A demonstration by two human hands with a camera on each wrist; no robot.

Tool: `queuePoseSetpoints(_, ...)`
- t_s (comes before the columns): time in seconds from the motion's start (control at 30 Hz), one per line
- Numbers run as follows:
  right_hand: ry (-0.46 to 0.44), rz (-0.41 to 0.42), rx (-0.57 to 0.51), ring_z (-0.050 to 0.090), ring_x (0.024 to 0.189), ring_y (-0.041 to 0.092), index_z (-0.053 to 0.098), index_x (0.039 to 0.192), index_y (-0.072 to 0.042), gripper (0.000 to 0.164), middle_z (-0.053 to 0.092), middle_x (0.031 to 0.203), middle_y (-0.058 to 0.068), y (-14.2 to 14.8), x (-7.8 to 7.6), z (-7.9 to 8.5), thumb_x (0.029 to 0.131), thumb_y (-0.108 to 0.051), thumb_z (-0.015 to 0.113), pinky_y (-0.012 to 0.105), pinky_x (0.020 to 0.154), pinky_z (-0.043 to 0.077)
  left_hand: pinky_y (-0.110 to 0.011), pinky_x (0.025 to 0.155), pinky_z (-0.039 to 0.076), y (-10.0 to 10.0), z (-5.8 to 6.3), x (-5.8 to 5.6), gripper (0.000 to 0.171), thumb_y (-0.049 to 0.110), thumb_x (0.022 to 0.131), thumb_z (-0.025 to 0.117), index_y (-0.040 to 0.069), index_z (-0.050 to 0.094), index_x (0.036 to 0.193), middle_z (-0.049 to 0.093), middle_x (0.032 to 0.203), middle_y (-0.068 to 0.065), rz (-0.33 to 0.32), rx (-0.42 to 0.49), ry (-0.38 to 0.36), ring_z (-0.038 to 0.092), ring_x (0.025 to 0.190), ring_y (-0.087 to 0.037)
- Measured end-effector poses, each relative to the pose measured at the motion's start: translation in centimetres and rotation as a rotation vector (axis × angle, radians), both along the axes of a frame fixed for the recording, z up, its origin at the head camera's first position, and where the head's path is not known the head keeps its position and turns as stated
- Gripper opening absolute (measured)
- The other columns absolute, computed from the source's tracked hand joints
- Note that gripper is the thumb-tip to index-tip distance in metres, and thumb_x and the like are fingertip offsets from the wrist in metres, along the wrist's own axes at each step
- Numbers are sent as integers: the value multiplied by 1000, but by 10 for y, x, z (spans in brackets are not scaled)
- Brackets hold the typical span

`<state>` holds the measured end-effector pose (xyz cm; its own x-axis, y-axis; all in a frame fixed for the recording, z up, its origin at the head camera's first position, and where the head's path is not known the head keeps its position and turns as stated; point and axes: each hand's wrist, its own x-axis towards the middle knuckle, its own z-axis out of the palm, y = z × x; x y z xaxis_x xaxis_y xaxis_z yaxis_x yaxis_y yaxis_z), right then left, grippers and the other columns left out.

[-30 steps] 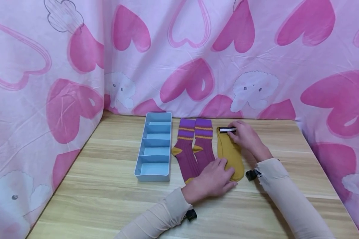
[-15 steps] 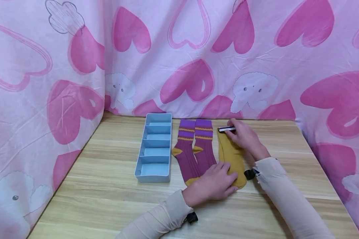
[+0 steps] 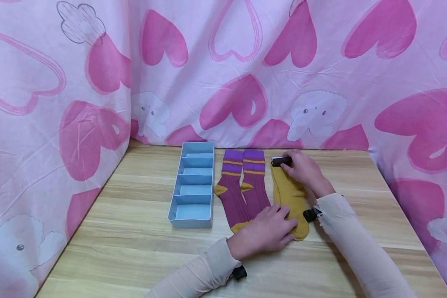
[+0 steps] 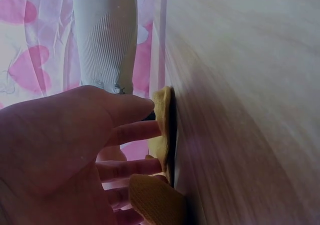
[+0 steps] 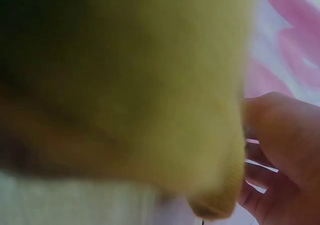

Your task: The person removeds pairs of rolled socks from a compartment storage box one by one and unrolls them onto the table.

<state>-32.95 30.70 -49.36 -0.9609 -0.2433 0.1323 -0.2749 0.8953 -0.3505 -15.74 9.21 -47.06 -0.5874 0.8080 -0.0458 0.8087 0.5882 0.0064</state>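
Mustard-yellow socks with a dark cuff lie at the right of the table; I cannot tell whether it is one or a stacked pair. My right hand pinches them by the cuff, and blurred yellow knit fills much of the right wrist view. At the foot end, my left hand rests with its extended fingers touching the yellow fabric. Two maroon socks, a left one and a right one, lie side by side, purple-striped at the cuffs. The left hand partly covers the right one's toe.
A light-blue organizer tray with several compartments stands left of the maroon socks. Wooden tabletop extends around everything. Pink heart-print curtains border the back and sides.
The yellow socks' toe end has slid toward the person and slightly right. At the cuff, the white stripe has turned mostly out of sight. The left hand has shifted slightly nearer the person.
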Motion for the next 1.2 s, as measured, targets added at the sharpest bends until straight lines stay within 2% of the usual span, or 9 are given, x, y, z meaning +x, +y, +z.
queuePoseSetpoints(0.1, 13, -19, 5, 69, 102, 39, 60, 139, -10, 44, 72, 124, 22, 0, -2, 0, 102, -29, 74, 59, 84, 59, -28, 96, 51, 0, 0, 0, 30, 50, 112, 53, 36, 67, 134, 58, 133, 6, -7, 4, -7, 54, 113, -14)
queuePoseSetpoints(0.17, 13, -27, 8, 69, 98, 37, 61, 135, -12, 39, 73, 120, 20, 0, -2, 0, 103, -30, 73, 58, 81, 59, -29, 97, 51, 1, 0, 0, 30, 50, 112, 53, 36, 66, 134, 58, 134, 7, -10, 6, -21, 54, 114, -14)
queuePoseSetpoints(0.27, 8, -9, 26, 70, 104, 37, 67, 129, -12, 34, 74, 121, 17, 1, -1, 1, 102, -32, 74, 59, 86, 59, -29, 98, 51, 0, 0, 0, 30, 49, 112, 53, 36, 66, 135, 58, 135, 7, -18, 13, -26, 54, 115, -14)
queuePoseSetpoints(0.43, -31, 21, 51, 68, 110, 36, 70, 132, -7, 44, 72, 128, 18, 3, -1, 3, 99, -34, 79, 59, 96, 57, -29, 102, 52, 0, 0, -1, 30, 49, 112, 53, 36, 66, 135, 58, 134, 7, -26, 20, -15, 55, 118, -14)
queuePoseSetpoints(0.6, -35, -59, 3, 66, 102, 36, 63, 137, -5, 42, 66, 128, 20, 1, -4, 3, 103, -27, 73, 58, 89, 58, -30, 104, 52, 1, -1, -1, 30, 49, 113, 52, 37, 66, 136, 58, 136, 7, -15, 8, -51, 55, 122, -14)
queuePoseSetpoints(0.77, 26, -150, -49, 64, 100, 36, 60, 122, -6, 31, 64, 116, 18, 1, -2, 4, 101, -24, 75, 56, 82, 57, -29, 99, 52, 0, 0, -4, 27, 47, 112, 54, 37, 68, 133, 59, 128, 8, -15, 33, -89, 57, 115, -11)
queuePoseSetpoints(0.9, 22, -151, -45, 62, 95, 34, 66, 113, -6, 19, 65, 110, 16, 3, 3, 7, 102, -21, 72, 52, 80, 56, -28, 90, 52, -1, 2, -10, 24, 45, 111, 56, 34, 71, 126, 62, 117, 10, -32, 77, -100, 60, 107, -8)
queuePoseSetpoints(1.0, -16, -135, -69, 66, 95, 33, 72, 113, -6, 17, 70, 109, 16, 8, 9, 8, 104, -20, 68, 51, 82, 58, -30, 89, 53, -4, 1, -18, 21, 44, 111, 57, 31, 71, 119, 65, 111, 11, -24, 127, -98, 64, 105, -8)
queuePoseSetpoints(1.2, -130, -141, -144, 70, 95, 29, 73, 119, -9, 24, 76, 107, 13, 22, 22, 9, 107, -30, 67, 47, 82, 58, -35, 97, 58, -12, -6, -37, 22, 40, 112, 56, 25, 72, 113, 70, 116, 6, 89, 162, -12, 69, 113, -14)
